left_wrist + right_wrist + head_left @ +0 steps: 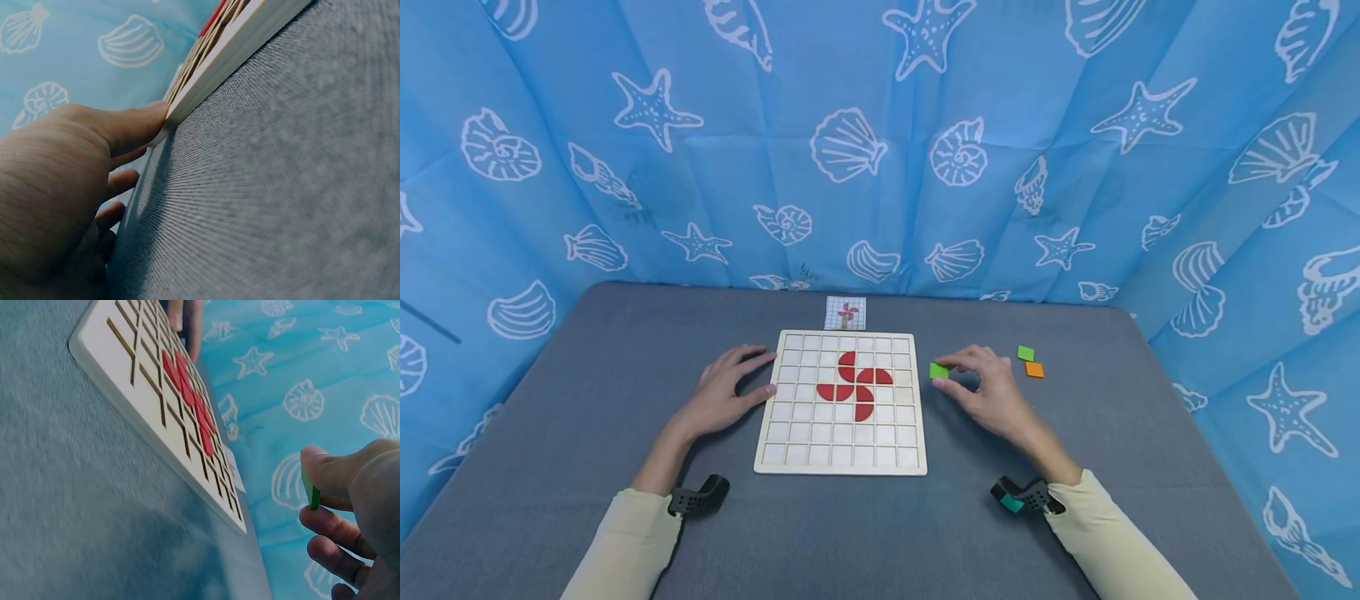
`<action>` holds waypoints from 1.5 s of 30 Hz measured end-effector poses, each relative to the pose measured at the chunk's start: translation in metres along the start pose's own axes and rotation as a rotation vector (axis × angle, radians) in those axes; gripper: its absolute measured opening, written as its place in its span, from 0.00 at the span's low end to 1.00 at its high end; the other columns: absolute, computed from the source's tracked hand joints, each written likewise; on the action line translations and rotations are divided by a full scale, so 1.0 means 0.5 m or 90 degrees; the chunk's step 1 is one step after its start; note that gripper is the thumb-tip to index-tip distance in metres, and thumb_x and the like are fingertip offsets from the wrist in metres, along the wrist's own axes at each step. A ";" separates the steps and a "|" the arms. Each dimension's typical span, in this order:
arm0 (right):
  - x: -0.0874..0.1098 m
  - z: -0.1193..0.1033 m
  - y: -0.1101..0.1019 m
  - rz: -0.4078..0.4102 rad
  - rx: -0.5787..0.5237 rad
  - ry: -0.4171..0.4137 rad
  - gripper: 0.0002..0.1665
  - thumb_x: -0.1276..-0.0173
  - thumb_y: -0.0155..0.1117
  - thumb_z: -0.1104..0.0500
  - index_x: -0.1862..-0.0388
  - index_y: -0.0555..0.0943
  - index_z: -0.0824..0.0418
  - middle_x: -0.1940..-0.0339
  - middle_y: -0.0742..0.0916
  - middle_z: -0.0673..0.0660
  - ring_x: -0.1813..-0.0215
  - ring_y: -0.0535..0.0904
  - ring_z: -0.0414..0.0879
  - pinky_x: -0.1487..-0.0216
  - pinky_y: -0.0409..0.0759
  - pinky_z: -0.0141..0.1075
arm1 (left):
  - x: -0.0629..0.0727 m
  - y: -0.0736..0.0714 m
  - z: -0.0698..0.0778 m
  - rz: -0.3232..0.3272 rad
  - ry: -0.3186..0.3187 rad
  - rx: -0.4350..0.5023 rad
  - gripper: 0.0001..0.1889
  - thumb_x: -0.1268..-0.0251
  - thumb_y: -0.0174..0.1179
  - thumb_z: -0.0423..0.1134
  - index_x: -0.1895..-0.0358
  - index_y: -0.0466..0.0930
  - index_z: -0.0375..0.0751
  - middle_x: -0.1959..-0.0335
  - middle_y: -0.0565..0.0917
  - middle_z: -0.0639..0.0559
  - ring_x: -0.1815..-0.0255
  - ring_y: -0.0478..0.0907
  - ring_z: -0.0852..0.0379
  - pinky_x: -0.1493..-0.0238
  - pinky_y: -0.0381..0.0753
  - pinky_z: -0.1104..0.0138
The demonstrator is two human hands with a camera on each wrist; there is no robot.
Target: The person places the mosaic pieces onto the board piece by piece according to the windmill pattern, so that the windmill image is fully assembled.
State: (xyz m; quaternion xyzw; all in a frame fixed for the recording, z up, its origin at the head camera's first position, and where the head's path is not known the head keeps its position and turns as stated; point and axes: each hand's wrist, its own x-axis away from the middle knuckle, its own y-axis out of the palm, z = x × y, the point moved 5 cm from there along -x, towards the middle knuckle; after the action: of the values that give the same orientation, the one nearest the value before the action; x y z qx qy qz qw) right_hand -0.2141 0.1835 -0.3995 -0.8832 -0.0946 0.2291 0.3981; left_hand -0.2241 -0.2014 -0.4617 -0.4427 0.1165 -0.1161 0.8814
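Note:
A white square grid board [800,455] lies flat on the grey table, with several red quarter-round pieces [865,410] set in its middle cells as a pinwheel. My left hand [718,396] rests against the board's left edge. In the left wrist view its thumb [140,125] touches the pale side wall, the other fingers spread loosely beyond. Just right of the board, my right hand [992,396] pinches a green square tile [938,372] between thumb and fingers. The right wrist view shows this tile [310,489] tilted nearly edge-on, apart from the board.
A small pattern card [835,315] with a red pinwheel lies behind the board's far edge. To the right of my right hand, a loose green tile [1026,353] and an orange tile [1034,369] lie close together. A blue seashell curtain [910,217] hangs behind the table.

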 end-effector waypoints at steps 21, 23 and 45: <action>-0.015 -0.074 0.066 -0.048 -0.058 -0.063 0.19 0.36 0.76 0.59 0.47 0.88 0.61 0.57 0.85 0.51 0.53 0.78 0.53 0.53 0.56 0.48 | -0.001 0.004 -0.006 -0.002 -0.002 -0.001 0.33 0.28 0.62 0.53 0.26 0.70 0.41 0.25 0.64 0.37 0.22 0.51 0.31 0.33 0.47 0.31; -0.016 -0.081 0.071 -0.058 -0.061 -0.067 0.19 0.35 0.75 0.59 0.46 0.87 0.62 0.57 0.85 0.51 0.52 0.77 0.51 0.52 0.56 0.48 | -0.001 0.003 -0.005 0.000 0.000 0.001 0.33 0.28 0.62 0.53 0.26 0.70 0.41 0.25 0.65 0.36 0.23 0.51 0.31 0.33 0.47 0.31; -0.016 -0.123 0.126 -0.088 -0.098 -0.111 0.16 0.35 0.75 0.58 0.49 0.88 0.59 0.60 0.83 0.50 0.52 0.76 0.50 0.52 0.56 0.48 | -0.001 -0.001 0.000 -0.004 -0.004 0.001 0.32 0.27 0.62 0.51 0.26 0.70 0.41 0.26 0.65 0.36 0.23 0.52 0.30 0.33 0.48 0.31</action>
State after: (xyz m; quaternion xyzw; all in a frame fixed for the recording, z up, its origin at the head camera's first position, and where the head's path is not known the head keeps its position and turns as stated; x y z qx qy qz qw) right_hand -0.1928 0.0980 -0.4083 -0.8794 -0.2063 0.2691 0.3343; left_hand -0.2245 -0.2016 -0.4610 -0.4428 0.1122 -0.1176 0.8817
